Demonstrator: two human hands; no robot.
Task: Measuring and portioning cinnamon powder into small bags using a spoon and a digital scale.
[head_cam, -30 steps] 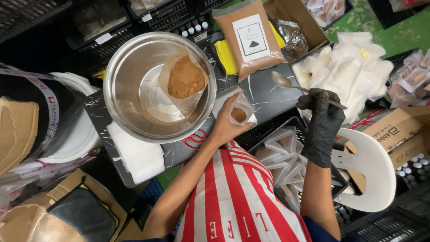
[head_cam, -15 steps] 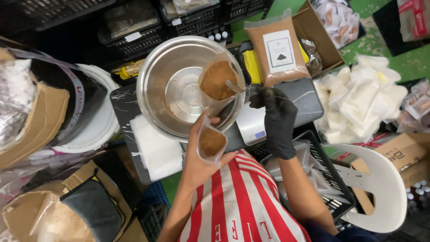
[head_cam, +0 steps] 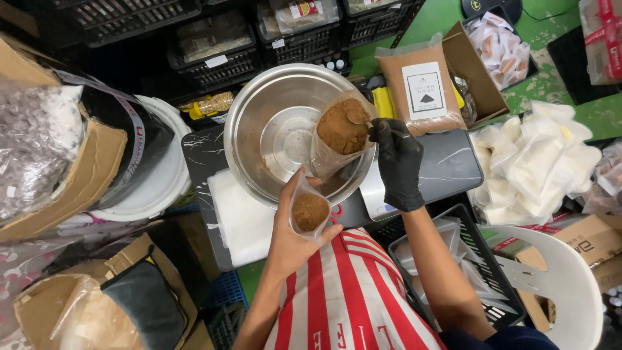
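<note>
Both hands are at work over the bowl (head_cam: 259, 129). Left hand (head_cam: 295, 236), bare, is curled round a small clear pouch (head_cam: 310, 210), thumb at its back and fingers under its base, holding it upright just in front of the bowl's near rim. Right hand (head_cam: 398, 162), in a black glove, is closed on the handle of a spoon (head_cam: 356, 111) whose bowl end rests on the brown powder in a larger clear bag (head_cam: 337, 139) leaning inside the bowl.

By the look of it the pouch is partly filled — brown powder sits in its lower part, with clear film above it and the mouth open. The bag is well stocked. To the right lies a heap of white packets (head_cam: 538, 162); whether those are filled pouches I cannot tell, since they are pale and blurred. Sealing of the held pouch does not seem to be done.

Hard to read: the spoon is mostly lost against powder and glove, so whether it carries a load is unclear. A flat grey device (head_cam: 379, 194) under the bowl's right edge — possibly a scale — is largely covered, its face out of sight. A brown flat pouch (head_cam: 421, 91) with a white label stands behind the bowl. The black crate (head_cam: 473, 272) by the right forearm holds clear film, contents indistinct.
</note>
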